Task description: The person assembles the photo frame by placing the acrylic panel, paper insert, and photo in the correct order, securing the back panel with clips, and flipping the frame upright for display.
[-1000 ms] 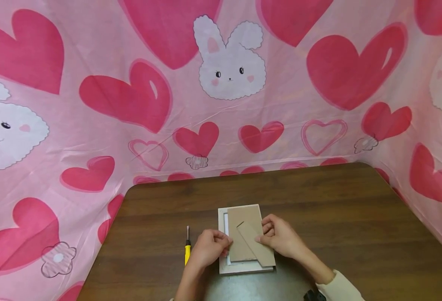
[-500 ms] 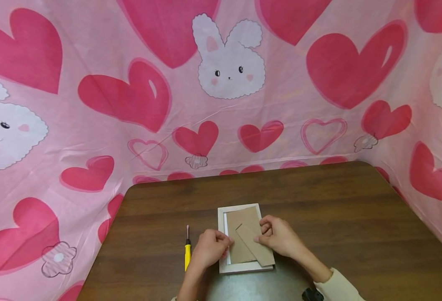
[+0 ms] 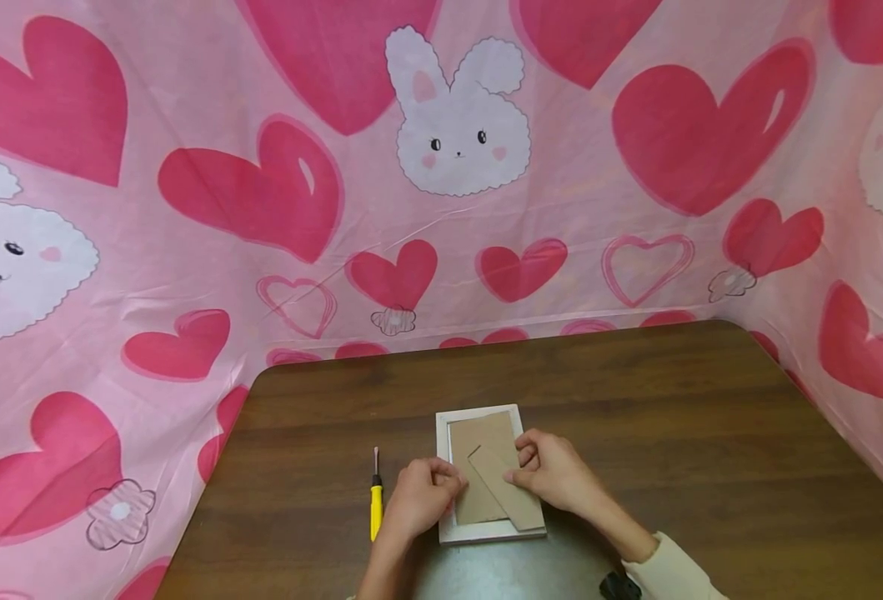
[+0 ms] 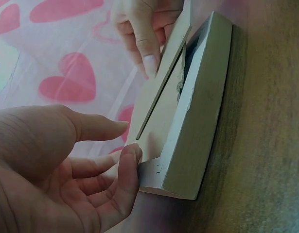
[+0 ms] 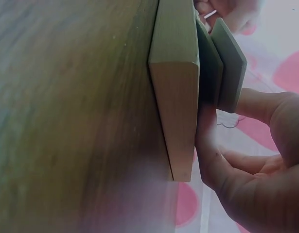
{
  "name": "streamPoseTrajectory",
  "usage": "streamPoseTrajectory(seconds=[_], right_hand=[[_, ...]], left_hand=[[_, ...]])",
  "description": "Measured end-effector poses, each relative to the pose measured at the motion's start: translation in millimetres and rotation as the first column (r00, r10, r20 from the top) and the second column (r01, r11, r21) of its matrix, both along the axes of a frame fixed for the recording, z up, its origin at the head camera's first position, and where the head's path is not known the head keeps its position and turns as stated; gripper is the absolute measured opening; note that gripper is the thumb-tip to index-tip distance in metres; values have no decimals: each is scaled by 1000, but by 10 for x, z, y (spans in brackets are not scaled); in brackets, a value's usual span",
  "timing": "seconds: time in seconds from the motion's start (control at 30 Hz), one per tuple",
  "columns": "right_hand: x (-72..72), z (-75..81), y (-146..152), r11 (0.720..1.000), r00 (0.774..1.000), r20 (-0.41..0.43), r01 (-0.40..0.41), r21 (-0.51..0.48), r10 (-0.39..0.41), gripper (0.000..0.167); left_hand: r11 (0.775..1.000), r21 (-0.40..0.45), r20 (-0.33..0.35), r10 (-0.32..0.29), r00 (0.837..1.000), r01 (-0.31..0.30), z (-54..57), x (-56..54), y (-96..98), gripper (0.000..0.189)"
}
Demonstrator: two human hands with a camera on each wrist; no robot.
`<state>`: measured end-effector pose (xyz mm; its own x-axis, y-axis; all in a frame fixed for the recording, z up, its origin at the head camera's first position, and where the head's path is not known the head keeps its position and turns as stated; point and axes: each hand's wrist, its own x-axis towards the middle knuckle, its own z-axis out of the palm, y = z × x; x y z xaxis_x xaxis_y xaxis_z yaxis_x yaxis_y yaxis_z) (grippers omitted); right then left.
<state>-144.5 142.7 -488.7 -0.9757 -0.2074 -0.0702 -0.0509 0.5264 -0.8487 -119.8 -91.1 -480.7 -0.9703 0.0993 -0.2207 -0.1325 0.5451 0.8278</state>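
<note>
Aslant over the recessed frame [image 3: 452,533], brown backing board [image 3: 479,492].

At the lower centre of the head view, the frame [image 3: 479,533] looks like pale, matt wood, smooth along its sides. Its board [image 3: 477,492] and stand [image 3: 503,487] resemble dull brown cardboard. The table [image 3: 636,392] has dark wood grain, with a soft sheen at bottom centre. Left of the frame, the screwdriver [image 3: 377,496] pairs yellow plastic with metal. Creased pink cloth [image 3: 576,200] fills the top.
</note>
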Motion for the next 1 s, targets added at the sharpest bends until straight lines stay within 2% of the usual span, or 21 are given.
streamPoseTrajectory(seconds=[0.23,0.43,0.53,0.8,1.0], right_hand=[[3,-1,-43,998,1000,-12,18,54,-17,42],[21,-8,-65,987,995,-95,49,156,-34,41],[22,-11,-64,983,994,-102,47,178,-29,41],[8,-2,-62,990,997,-69,35,136,-26,40],[-6,-25,-51,989,997,-63,42,140,-33,42]], left_hand=[[1000,5,6,8,1000,-8,-8,16,15,18],[1000,0,10,6,1000,-6,11,20,13,22],[1000,-13,-4,-3,1000,3,21,20,6,27],[989,-146,-27,-29,999,25,7,36,1,52],[977,-205,-20,-64,998,58,-1,49,-3,71]])
